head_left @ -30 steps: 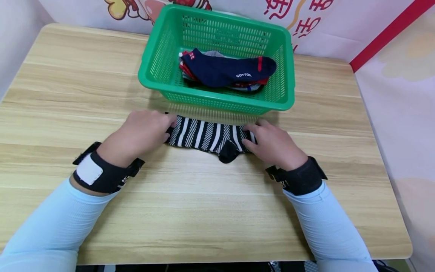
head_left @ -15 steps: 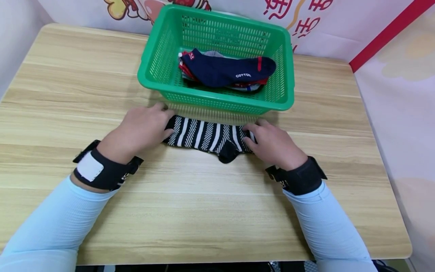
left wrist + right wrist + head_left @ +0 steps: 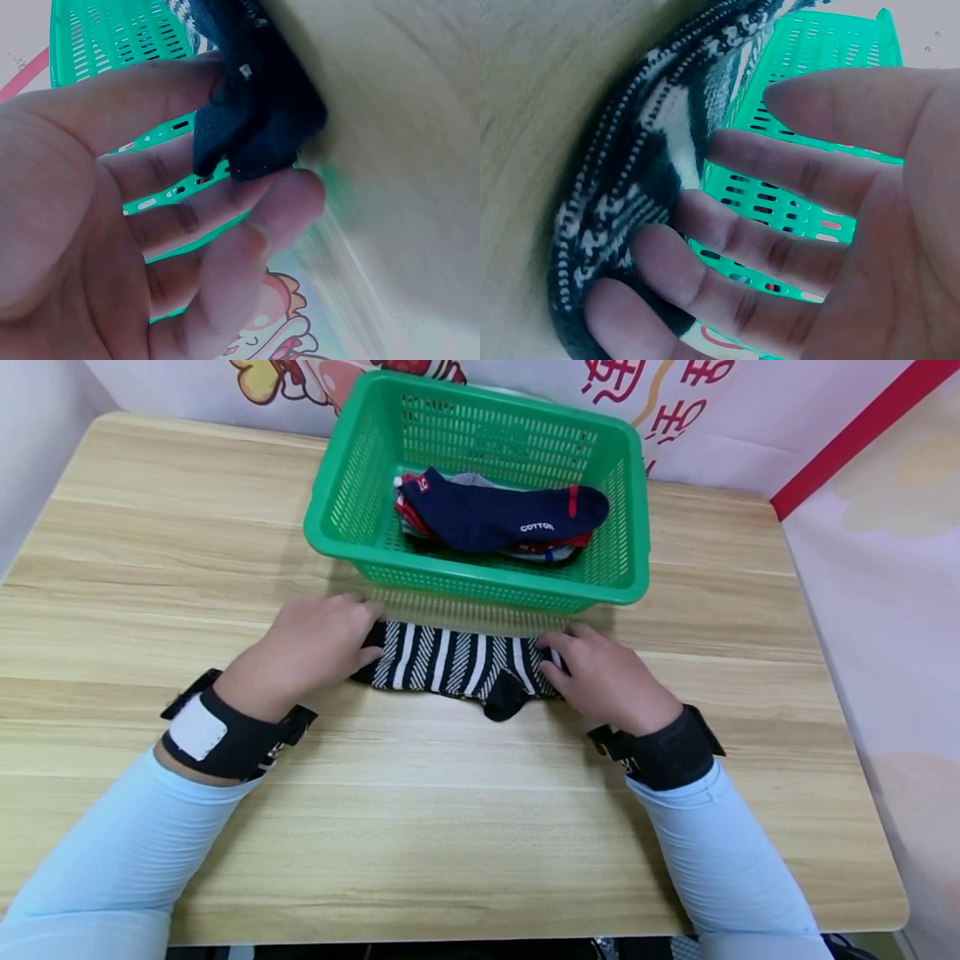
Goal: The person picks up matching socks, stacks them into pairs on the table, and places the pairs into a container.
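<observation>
A black-and-white striped sock [image 3: 450, 660] lies flat and stretched sideways on the table, its black heel [image 3: 506, 696] toward the front. At its left end, my left hand [image 3: 318, 639] pinches the black cuff [image 3: 266, 112] between thumb and index finger, the other fingers curving past it. On the toe end rests my right hand [image 3: 611, 681]; its fingertips [image 3: 656, 251] touch the knit while the thumb stands apart. The toe is partly hidden under that hand in the head view.
Just behind the sock stands a green perforated basket [image 3: 480, 578] with a pile of socks inside, a navy sock [image 3: 495, 514] on top. The wooden table [image 3: 450, 843] meets a printed wall at the back.
My left hand first loosened and lifted its fingers off the cuff end, then took it again. The sock's cuff end shifted slightly left and toward the front. My right hand stayed almost still.
</observation>
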The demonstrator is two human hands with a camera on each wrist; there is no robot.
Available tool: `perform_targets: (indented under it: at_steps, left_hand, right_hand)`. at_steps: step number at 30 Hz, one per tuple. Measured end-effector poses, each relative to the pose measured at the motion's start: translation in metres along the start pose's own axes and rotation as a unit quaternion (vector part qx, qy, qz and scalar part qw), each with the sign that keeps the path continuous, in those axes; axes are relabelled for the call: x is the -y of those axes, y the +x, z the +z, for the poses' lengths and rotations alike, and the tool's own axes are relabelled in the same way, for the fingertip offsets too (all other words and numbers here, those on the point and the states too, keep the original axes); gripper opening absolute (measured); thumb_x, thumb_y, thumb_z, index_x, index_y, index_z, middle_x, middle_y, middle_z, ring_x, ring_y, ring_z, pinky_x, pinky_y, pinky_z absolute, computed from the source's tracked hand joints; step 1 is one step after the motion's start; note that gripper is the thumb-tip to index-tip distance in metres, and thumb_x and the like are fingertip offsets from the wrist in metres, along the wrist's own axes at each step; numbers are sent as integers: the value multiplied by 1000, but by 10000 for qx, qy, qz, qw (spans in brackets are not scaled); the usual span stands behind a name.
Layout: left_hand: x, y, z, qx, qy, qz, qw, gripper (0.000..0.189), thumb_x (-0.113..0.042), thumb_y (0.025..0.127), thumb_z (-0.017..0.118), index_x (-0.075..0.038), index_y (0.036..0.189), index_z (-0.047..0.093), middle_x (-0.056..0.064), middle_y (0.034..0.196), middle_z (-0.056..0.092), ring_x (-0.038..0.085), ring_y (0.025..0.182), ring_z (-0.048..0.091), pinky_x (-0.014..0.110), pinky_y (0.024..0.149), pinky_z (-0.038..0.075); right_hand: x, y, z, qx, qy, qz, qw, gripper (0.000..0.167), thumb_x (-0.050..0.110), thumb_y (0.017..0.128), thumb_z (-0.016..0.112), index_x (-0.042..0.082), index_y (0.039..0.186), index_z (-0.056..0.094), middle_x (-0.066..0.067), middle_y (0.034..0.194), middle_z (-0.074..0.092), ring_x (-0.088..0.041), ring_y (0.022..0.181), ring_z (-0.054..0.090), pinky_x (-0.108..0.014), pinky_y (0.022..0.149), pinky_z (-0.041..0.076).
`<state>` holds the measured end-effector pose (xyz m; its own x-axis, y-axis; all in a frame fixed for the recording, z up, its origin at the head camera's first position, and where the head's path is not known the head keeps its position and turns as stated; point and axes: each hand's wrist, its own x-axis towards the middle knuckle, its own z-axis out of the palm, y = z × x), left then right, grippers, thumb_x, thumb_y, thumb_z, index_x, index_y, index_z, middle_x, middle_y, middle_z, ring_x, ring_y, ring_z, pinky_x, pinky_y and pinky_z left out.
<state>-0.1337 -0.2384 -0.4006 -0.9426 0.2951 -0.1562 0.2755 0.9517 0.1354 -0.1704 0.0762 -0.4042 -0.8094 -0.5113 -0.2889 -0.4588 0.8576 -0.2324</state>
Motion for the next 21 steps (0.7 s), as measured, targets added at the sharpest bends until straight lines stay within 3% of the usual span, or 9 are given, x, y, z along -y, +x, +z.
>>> perform_targets:
  at_steps: [9, 16, 21]
  left_hand:
    - [0, 1, 0, -103, -253, -64, 9996, 25, -16, 92, 71, -3, 113, 67, 18, 109, 69, 37, 99, 68, 56, 68, 55]
    - [-1, 1, 0, -528, -456, -14, 9976, 18, -10, 92, 68, -3, 109, 65, 18, 99, 73, 37, 86, 70, 51, 59, 54]
    - [0, 2, 3, -655, -345, -47, 9972, 23, -8, 90, 70, -2, 111, 63, 19, 99, 72, 38, 86, 70, 52, 57, 53]
  right_hand:
    - [3, -4, -4, -299, -37, -237, 9993, 34, 25, 100, 59, 8, 128, 65, -13, 122, 66, -29, 113, 62, -49, 91, 53]
    - [3, -1, 0, -181, -19, -316, 9993, 30, 22, 98, 62, 7, 124, 67, -11, 121, 68, -27, 111, 63, -47, 92, 53]
    - [3, 0, 2, -199, -3, -288, 9994, 31, 23, 98, 63, 7, 124, 67, -11, 121, 68, -27, 111, 64, -47, 91, 53]
